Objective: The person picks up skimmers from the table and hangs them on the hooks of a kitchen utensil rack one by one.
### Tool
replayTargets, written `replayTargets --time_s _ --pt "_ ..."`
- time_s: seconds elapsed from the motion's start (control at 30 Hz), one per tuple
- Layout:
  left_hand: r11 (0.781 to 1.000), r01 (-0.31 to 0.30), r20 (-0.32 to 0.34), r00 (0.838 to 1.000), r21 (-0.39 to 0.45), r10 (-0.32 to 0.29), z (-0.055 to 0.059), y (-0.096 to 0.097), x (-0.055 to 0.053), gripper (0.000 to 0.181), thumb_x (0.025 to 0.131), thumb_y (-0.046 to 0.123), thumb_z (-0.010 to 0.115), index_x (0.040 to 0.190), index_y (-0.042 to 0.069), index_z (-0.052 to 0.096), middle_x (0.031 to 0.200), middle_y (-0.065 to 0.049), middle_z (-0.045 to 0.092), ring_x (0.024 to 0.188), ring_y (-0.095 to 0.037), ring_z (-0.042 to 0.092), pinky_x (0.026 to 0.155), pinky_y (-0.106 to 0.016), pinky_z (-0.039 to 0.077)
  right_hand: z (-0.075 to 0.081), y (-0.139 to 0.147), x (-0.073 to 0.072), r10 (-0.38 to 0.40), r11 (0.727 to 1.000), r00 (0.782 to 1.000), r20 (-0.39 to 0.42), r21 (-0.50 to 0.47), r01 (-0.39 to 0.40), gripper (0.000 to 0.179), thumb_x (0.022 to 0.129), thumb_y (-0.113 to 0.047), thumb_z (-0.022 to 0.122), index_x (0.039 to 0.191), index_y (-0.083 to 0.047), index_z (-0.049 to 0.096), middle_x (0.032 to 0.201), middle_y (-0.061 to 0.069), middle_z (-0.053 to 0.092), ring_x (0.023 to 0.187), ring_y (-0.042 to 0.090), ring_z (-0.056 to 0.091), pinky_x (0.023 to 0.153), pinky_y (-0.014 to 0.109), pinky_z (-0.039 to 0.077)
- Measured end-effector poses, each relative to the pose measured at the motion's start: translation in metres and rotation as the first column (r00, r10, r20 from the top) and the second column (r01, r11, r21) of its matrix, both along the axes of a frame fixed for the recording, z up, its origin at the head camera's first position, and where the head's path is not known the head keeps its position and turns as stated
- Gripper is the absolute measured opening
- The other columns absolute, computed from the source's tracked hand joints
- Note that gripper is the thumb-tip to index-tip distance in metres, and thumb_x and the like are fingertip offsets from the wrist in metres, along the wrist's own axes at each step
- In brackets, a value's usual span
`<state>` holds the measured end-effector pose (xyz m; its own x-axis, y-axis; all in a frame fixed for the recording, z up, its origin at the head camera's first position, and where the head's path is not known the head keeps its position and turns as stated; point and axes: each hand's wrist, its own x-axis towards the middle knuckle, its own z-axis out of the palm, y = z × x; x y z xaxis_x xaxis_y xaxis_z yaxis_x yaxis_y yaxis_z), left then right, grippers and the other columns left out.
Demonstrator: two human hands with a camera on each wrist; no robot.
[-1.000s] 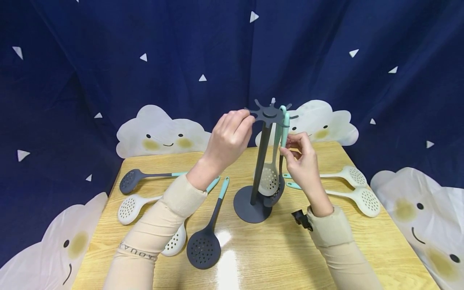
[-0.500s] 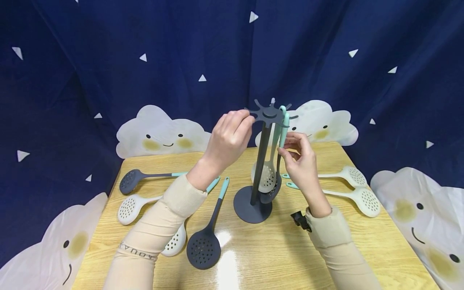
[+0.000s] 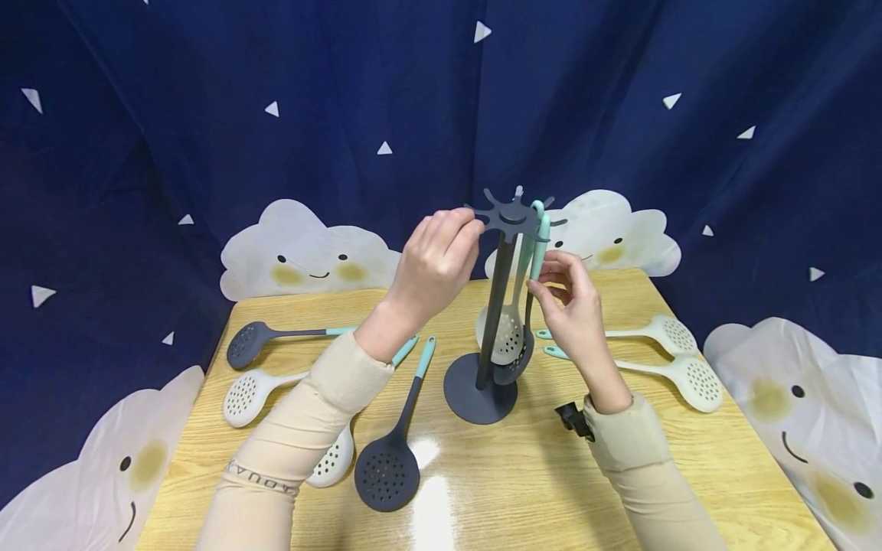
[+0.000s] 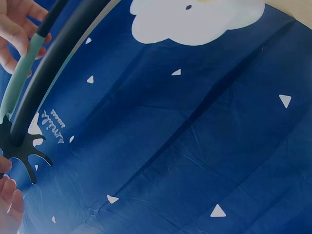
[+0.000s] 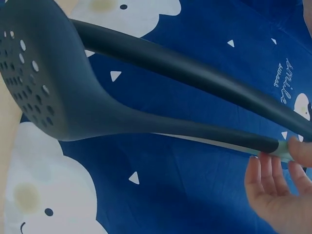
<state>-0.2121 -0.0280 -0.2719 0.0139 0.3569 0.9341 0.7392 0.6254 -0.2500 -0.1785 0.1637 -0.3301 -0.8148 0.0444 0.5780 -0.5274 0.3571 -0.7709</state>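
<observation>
A dark utensil stand rises from a round base, with hooked arms radiating at its top. My left hand holds the tip of one of those arms on the left side. On the right side, my right hand pinches the mint handle of a dark slotted skimmer near where the handle meets the dark shaft. That handle's upper end is at a hook, and the skimmer's head hangs low beside the post. Behind it hangs a white skimmer with a mint handle, partly hidden by the post.
Two white skimmers lie on the wooden table at the right. Left of the stand lie a large dark skimmer, a smaller dark one and white ones, partly covered by the left arm. A blue curtain hangs behind.
The dark skimmer's head and the white skimmer behind it have swung a little left, toward the post. My right hand has shifted slightly left with the handle; my left hand stays put.
</observation>
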Motion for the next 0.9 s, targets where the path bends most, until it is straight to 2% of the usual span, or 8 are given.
replayTargets --time_s 0.2,0.3,0.37,0.47,0.53,0.67,0.77,0.9 --pt "1.0 0.003 0.002 1.0 -0.001 -0.003 0.0 0.0 0.0 0.009 0.081 -0.007 0.051 0.085 -0.004 0.059 0.09 -0.015 0.059 0.078 -0.027 0.057 0.066 -0.032 0.047 0.008 -0.001 0.007 0.029 0.999 1.0 -0.001 0.025 -0.029 0.036 0.081 0.008 0.061 0.115 0.009 0.048 0.099 0.022 0.057 0.082 0.006 0.054 0.072 0.014 0.045" --pt "1.0 0.005 0.0 1.0 0.001 -0.005 0.0 0.0 0.0 0.009 0.081 -0.007 0.051 0.085 -0.004 0.059 0.09 -0.015 0.059 0.078 -0.027 0.057 0.065 -0.032 0.047 0.012 -0.001 0.01 0.049 0.999 0.998 -0.034 0.014 -0.049 0.034 0.081 0.012 0.059 0.113 0.014 0.047 0.097 0.027 0.056 0.083 0.004 0.053 0.072 0.015 0.044" --pt "1.0 0.007 -0.001 1.0 0.003 -0.007 0.001 0.0 0.0 0.009 0.081 -0.007 0.051 0.085 -0.004 0.059 0.09 -0.015 0.059 0.078 -0.028 0.057 0.065 -0.032 0.047 0.008 0.003 0.007 0.046 0.999 0.997 -0.068 0.002 -0.046 0.032 0.082 0.011 0.057 0.111 0.015 0.047 0.096 0.028 0.056 0.084 0.005 0.053 0.072 0.016 0.043" --pt "1.0 0.009 0.0 1.0 0.003 -0.009 0.001 0.0 0.0 0.009 0.081 -0.007 0.051 0.086 -0.004 0.059 0.09 -0.015 0.059 0.078 -0.028 0.057 0.065 -0.033 0.047 -0.01 0.014 -0.007 -0.002 1.0 0.988 -0.155 0.029 0.006 0.027 0.084 0.007 0.057 0.109 0.013 0.051 0.095 0.025 0.058 0.086 0.011 0.054 0.074 0.022 0.043" --pt "1.0 0.009 -0.001 1.0 0.004 -0.009 0.001 0.0 0.0 0.009 0.081 -0.007 0.051 0.086 -0.004 0.059 0.09 -0.016 0.059 0.079 -0.028 0.057 0.065 -0.033 0.047 -0.027 0.022 -0.019 -0.061 0.994 0.973 -0.221 0.078 0.081 0.026 0.083 0.004 0.06 0.108 0.01 0.053 0.095 0.022 0.059 0.087 0.019 0.055 0.074 0.028 0.044" --pt "1.0 0.008 0.001 1.0 0.003 -0.008 0.001 0.0 0.001 0.009 0.081 -0.007 0.052 0.086 -0.004 0.059 0.09 -0.015 0.059 0.08 -0.027 0.057 0.066 -0.032 0.047 -0.058 0.038 -0.038 -0.166 0.955 0.939 -0.301 0.189 0.23 0.026 0.081 0.003 0.063 0.106 0.008 0.056 0.096 0.021 0.058 0.089 0.032 0.055 0.075 0.04 0.044" --pt "1.0 0.005 0.002 1.0 -0.001 -0.005 0.001 0.0 0.0 0.009 0.081 -0.007 0.052 0.086 -0.004 0.059 0.09 -0.015 0.059 0.08 -0.027 0.057 0.066 -0.032 0.047 -0.079 0.05 -0.046 -0.202 0.926 0.936 -0.288 0.255 0.278 0.029 0.079 0.005 0.063 0.107 0.009 0.055 0.1 0.023 0.057 0.094 0.036 0.052 0.081 0.044 0.043" --pt "1.0 0.003 0.0 1.0 -0.001 -0.003 -0.001 0.0 0.0 0.009 0.081 -0.007 0.051 0.086 -0.004 0.058 0.09 -0.015 0.058 0.079 -0.027 0.057 0.065 -0.032 0.047 -0.106 0.065 -0.053 -0.236 0.888 0.953 -0.188 0.357 0.29 0.034 0.079 0.006 0.063 0.111 0.008 0.053 0.107 0.024 0.054 0.102 0.038 0.048 0.091 0.046 0.038"
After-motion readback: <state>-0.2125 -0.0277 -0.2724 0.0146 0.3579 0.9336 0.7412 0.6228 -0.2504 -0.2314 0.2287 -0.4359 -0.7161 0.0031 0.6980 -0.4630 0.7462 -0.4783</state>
